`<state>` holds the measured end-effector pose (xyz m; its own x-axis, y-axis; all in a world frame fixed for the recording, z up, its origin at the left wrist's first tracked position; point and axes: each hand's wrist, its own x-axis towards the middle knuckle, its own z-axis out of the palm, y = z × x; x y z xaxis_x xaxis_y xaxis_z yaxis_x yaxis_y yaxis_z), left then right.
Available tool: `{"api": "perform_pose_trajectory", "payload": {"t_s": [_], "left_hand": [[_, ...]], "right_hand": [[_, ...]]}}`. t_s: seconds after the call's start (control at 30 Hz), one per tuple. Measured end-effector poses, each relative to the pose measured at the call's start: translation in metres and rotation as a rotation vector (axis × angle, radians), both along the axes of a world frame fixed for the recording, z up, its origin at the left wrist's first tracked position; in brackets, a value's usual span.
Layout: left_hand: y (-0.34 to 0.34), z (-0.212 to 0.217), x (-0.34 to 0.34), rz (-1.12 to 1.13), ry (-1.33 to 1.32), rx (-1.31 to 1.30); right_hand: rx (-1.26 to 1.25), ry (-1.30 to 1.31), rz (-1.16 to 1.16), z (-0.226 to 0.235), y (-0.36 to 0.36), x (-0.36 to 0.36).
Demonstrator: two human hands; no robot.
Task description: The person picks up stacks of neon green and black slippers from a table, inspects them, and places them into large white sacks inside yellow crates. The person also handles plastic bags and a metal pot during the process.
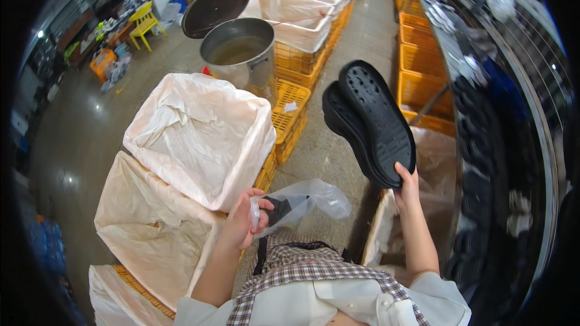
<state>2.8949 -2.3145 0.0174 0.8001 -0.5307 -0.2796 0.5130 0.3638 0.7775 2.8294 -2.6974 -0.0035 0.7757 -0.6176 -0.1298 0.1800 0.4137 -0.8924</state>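
Note:
My right hand (408,184) grips black shoe soles (377,121) by one end, held up in front and to the right. At least two soles are stacked, with round holes along the far part of the top one. In my left hand (246,220) the curled fingers hold a clear plastic bag (317,198), which hangs out to the right in front of my checked apron (314,278). Something dark shows by the bag next to those fingers; I cannot tell what it is.
White-lined crates (199,133) stand to my left. Ahead are a large metal pot (263,72) with its lid (215,9) raised, and a row of lined yellow crates (293,63). Orange crates (423,87) sit below a rack at right holding black soles (477,205). A yellow chair (145,24) is far left.

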Motion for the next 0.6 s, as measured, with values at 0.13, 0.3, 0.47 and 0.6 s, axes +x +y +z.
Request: {"api": "perform_pose_trajectory", "payload": {"t_s": [0.13, 0.3, 0.47, 0.6], "left_hand": [[-0.024, -0.028, 0.060, 0.112, 0.078, -0.021], [-0.050, -0.038, 0.127, 0.188, 0.143, -0.030], [-0.071, -0.039, 0.157, 0.395, 0.303, 0.097], [-0.090, -0.042, 0.170, 0.631, 0.395, 0.119]], "right_hand": [[-0.071, -0.005, 0.137, 0.007, -0.014, 0.158], [-0.336, -0.101, 0.321, 0.040, -0.006, 0.363], [-0.929, -0.052, 0.435, 0.048, 0.024, 0.550], [-1.612, 0.066, 0.505, 0.045, 0.055, 0.657]]}}
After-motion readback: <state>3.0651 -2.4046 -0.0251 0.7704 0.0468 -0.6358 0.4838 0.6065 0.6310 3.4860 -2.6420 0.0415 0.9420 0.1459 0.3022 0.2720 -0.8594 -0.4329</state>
